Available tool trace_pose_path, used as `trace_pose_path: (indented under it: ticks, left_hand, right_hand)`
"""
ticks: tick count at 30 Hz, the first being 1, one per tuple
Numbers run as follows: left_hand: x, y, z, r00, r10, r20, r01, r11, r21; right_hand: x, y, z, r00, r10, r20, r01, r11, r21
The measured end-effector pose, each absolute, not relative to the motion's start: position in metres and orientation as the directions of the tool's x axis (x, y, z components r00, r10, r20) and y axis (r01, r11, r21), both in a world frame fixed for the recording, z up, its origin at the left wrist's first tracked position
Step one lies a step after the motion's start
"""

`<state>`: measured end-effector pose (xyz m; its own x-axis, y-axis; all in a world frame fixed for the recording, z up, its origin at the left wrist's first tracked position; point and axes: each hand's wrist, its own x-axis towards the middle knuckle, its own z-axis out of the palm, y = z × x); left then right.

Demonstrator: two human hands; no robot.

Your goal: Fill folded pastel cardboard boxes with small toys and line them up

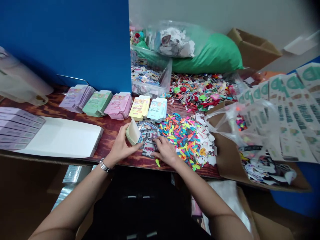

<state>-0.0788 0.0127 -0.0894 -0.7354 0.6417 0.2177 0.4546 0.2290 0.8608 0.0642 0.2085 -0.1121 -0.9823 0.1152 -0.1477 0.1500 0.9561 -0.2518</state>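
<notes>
My left hand (120,145), wearing a metal watch (104,165), is closed around a small paper box (133,133) that is tilted, with a pale inside and a greenish edge. My right hand (165,149) rests on dark printed packets (150,146), its thumb and fingers apart. Whether it grips one of them cannot be told. Right of these packets spreads a pile of small bright balloons (180,136). One yellow-green balloon (157,162) lies alone near the table's front edge.
Behind stand stacks of purple (76,97), green (97,103), pink (118,105), yellow (140,107) and blue boxes (157,109). A white tray (65,136) with purple boxes is left. White cutouts (206,140), a cardboard box (226,156), mixed trinkets (200,90) and a plastic bin (150,88) lie right and behind.
</notes>
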Motion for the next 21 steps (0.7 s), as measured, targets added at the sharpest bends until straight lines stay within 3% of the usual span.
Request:
trace_pose_path:
  ticks: [5,7,10,14,16,21]
  left_hand:
    - [-0.077,0.007,-0.097,-0.718,0.675,0.170,0.462,0.279,0.842]
    - [-0.078,0.004,-0.102,-0.739,0.650,0.180,0.469,0.304,0.829]
    - [-0.081,0.000,-0.108,-0.787,0.574,0.228,0.500,0.376,0.781]
    - [-0.080,0.003,-0.109,-0.774,0.542,0.327,0.595,0.446,0.669]
    - [-0.076,0.008,-0.106,-0.743,0.567,0.357,0.641,0.446,0.625]
    - [-0.065,0.025,-0.106,-0.643,0.647,0.410,0.740,0.388,0.549]
  right_hand:
    - [0.055,0.208,-0.116,-0.965,0.200,-0.170,0.246,0.915,-0.321]
    - [0.054,0.215,-0.112,-0.976,0.187,-0.116,0.219,0.878,-0.426]
    - [0.056,0.229,-0.096,-0.976,0.193,0.097,0.086,0.760,-0.645]
    - [0.056,0.235,-0.066,-0.762,0.538,0.360,-0.043,0.512,-0.858]
    - [0.053,0.229,-0.055,-0.685,0.595,0.420,-0.111,0.485,-0.867]
    - [0.044,0.201,-0.057,-0.746,0.359,0.561,-0.185,0.697,-0.692]
